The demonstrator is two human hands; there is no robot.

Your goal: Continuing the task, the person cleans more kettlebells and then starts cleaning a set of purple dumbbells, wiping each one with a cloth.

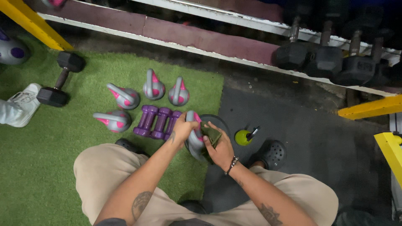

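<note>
While the left hand (183,129) wraps around the handle of a grey-and-pink kettlebell (195,140), the right hand (220,147) presses a dark green cloth (210,134) against its side, fingers closed on the cloth. Kettlebell sits between the knees, over a dark round plate (220,123) at the edge of the green turf (37,159). Just left: three purple dumbbells (158,121) side by side. Beyond them, four more grey-and-pink kettlebells (153,87), two upright, two tipped over. Right of the hands: small lime-green spray bottle (243,137) on black matting. Far left: black hex dumbbell (61,78), white shoe (21,104).
</note>
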